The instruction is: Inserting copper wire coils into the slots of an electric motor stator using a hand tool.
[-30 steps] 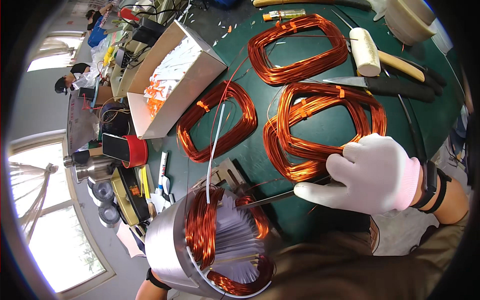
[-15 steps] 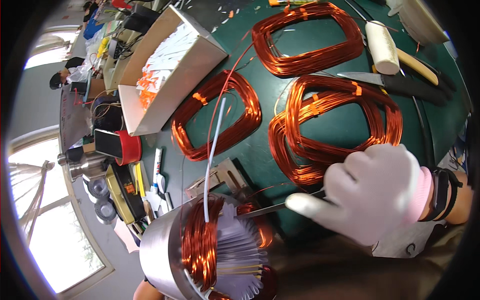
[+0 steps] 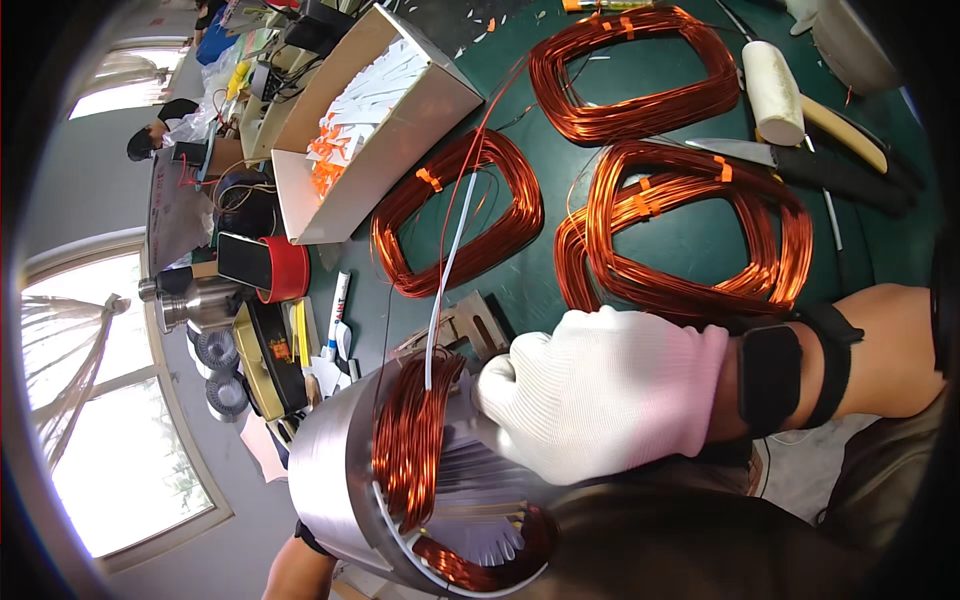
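My right hand [image 3: 600, 395], in a white knit glove with a pink cuff, is closed at the open end of a silvery metal motor stator [image 3: 325, 450]. The flat metal blade it held half a second ago is mostly hidden beneath the fist. Beside my knuckles, a thick bundle of copper wire [image 3: 405, 450] bends over the stator's rim. A thin pale sleeve [image 3: 452, 262] rises from that bundle over a red lead. Pale slot liners [image 3: 495, 548] line the bore, with more copper winding [image 3: 465, 572] below. Only my left forearm [image 3: 300, 570] shows; the stator hides that hand.
Wound copper coils [image 3: 455, 270] with orange ties lie on the green table, two overlapping [image 3: 610, 225]. A white box [image 3: 420, 130] of paper strips stands behind. At right are a white mallet [image 3: 773, 95] and a black-handled knife [image 3: 735, 150]. Pens and a red-banded holder [image 3: 287, 270] sit left.
My right hand has moved left and slightly down to the stator, carrying the metal blade with it until the blade dropped out of sight. The whole view has shifted slightly.
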The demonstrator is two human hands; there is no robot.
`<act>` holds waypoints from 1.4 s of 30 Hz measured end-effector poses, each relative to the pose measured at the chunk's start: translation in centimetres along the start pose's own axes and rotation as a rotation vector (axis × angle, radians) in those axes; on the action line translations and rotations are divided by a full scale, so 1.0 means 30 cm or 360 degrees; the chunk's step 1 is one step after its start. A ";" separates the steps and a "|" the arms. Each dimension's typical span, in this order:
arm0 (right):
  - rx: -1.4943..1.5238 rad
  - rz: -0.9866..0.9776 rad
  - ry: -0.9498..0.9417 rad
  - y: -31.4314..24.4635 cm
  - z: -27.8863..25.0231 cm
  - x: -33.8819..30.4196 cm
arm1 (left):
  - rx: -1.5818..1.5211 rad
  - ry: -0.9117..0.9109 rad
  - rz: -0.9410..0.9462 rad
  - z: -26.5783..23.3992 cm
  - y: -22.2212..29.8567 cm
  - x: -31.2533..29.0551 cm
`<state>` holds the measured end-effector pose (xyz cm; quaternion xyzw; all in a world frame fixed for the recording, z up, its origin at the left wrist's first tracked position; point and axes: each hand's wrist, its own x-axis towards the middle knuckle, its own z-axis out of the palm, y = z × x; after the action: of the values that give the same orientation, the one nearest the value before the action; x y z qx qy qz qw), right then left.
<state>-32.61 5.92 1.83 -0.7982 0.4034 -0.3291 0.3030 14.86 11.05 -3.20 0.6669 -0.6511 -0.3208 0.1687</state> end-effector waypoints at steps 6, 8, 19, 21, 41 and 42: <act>-0.0377 -0.0187 -0.0455 -0.029 -0.029 0.041 | -0.0118 0.0009 0.0100 0.048 0.029 -0.012; -0.0616 -0.0401 -0.0164 -0.012 -0.042 -0.036 | -0.0171 0.0017 0.0135 0.075 0.018 0.000; -0.1480 0.0222 0.0239 -0.103 -0.384 -0.330 | -0.0449 0.0107 0.0146 0.175 -0.016 0.005; -0.1386 0.0041 0.0501 -0.071 -0.424 -0.218 | -0.0521 0.0178 0.0194 0.189 -0.002 0.031; -0.0750 0.0648 0.1189 -0.166 -0.285 -0.347 | -0.1100 -0.0051 0.0229 -0.047 0.483 0.106; -0.0720 0.0652 0.1141 -0.174 -0.270 -0.368 | -0.1219 -0.0314 0.0259 -0.062 0.541 0.110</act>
<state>-41.57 16.02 7.51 -0.5843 0.6934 -0.4212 0.0217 3.57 5.93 7.91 0.4682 -0.5481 -0.5882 0.3666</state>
